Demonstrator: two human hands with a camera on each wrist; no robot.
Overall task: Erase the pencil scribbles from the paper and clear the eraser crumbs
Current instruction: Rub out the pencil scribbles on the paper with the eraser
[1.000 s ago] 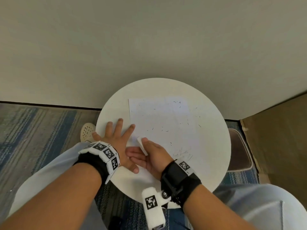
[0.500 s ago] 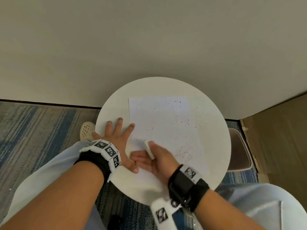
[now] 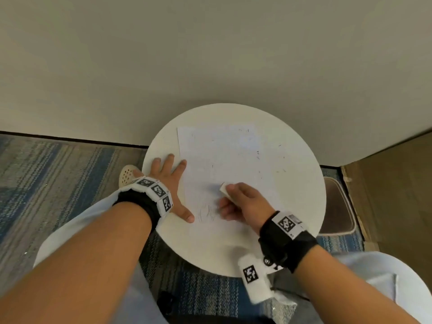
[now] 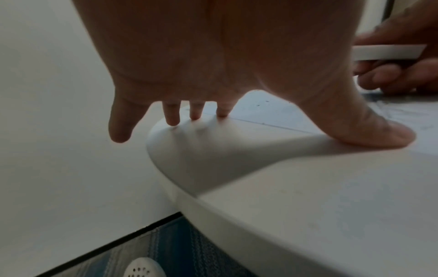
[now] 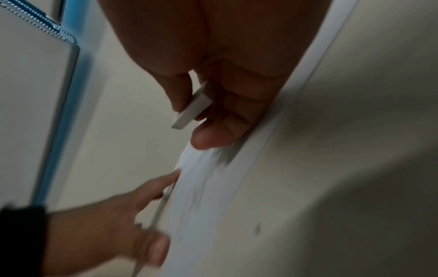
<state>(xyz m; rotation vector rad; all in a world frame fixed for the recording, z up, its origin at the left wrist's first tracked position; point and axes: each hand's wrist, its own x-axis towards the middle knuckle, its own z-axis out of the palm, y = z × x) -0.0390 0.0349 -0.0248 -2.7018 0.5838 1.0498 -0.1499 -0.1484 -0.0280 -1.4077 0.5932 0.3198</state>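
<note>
Your left hand is lying with fingers spread flat to pin the paper while your right hand is pinching the eraser over the scribbles

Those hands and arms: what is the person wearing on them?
Both forearms are bare. The left hand has a black wristband ringed with white blocks bearing black-and-white square codes. The right hand has a black wrist strap with similar coded white tags.

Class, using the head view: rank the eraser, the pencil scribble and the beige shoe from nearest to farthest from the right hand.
1. Eraser: pinched in the right hand itself.
2. Pencil scribble: on the paper, just left of the hand.
3. Beige shoe: on the carpet, beyond the table's left edge.
</note>
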